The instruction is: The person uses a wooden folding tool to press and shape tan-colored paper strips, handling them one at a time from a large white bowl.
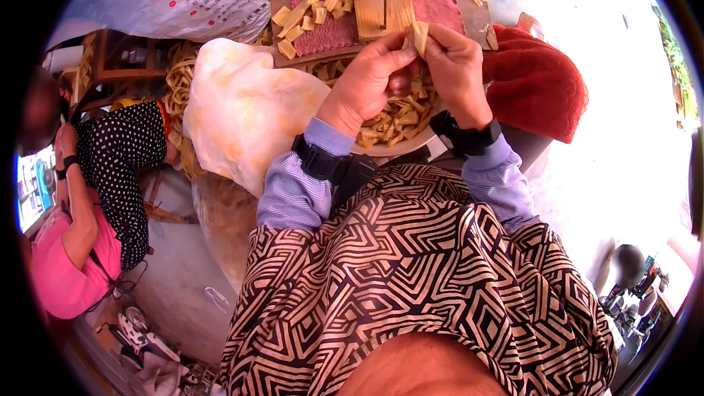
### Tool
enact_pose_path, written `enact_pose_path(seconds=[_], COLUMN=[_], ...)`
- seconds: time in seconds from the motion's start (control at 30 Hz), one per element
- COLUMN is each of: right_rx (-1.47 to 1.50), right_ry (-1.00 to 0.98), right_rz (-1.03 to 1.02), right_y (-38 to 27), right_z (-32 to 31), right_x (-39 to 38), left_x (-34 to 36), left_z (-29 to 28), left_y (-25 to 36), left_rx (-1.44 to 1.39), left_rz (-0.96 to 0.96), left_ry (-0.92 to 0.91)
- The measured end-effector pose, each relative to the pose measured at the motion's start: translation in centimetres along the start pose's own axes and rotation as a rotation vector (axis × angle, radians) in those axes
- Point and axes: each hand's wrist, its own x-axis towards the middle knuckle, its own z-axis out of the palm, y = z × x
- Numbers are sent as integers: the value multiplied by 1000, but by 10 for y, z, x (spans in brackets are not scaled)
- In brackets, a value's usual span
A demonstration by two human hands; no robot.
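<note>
A folded pale yellow strip (420, 38) stands up between my two hands, just in front of a wooden block. Its kind does not show clearly. My right hand (456, 67) pinches it with thumb and forefinger. Closed around its lower left side, my left hand (372, 77) has curled fingers, partly hidden behind the thumb. Below both hands, a pale bowl (385, 150) holds many similar yellowish strips (400, 121). The wooden block (370, 7), with a thin dark metal bar, sits on a board covered by pink cloth (434, 4). Short cut pieces (315, 11) lie left of the block.
White stained cloth (246, 106) bulges left of my left arm, beside more strips (180, 77). A large printed white sack (183, 0) lies far left. Red fabric (535, 81) is on the right. At the left, another person in a pink top (70, 264) sits close by.
</note>
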Motion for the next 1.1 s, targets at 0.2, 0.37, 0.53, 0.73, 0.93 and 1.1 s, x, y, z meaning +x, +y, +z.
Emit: enact_pose_path(seconds=[0.2, 0.37, 0.53, 0.73, 0.93, 1.1], right_rx=[240, 255, -201, -375, -699, -595], right_ry=[-125, -244, 53, 162, 45, -120], right_rz=[256, 263, -320, -803, -564, -100], right_y=[12, -6, -36, -85, -37, 24], right_z=[-9, -19, -19, -12, -24, -23], right_x=[-9, -12, 8, 0, -9, -17], left_x=[-2, 6, -16, -34, -28, -17], left_z=[13, 14, 51, 106, 46, -2], left_y=[-19, 6, 49, 44, 29, -4], left_rx=[513, 968, 774, 364, 416, 1557], left_rz=[193, 213, 137, 451, 75, 414], left_ry=[225, 4, -59, -39, -17, 236])
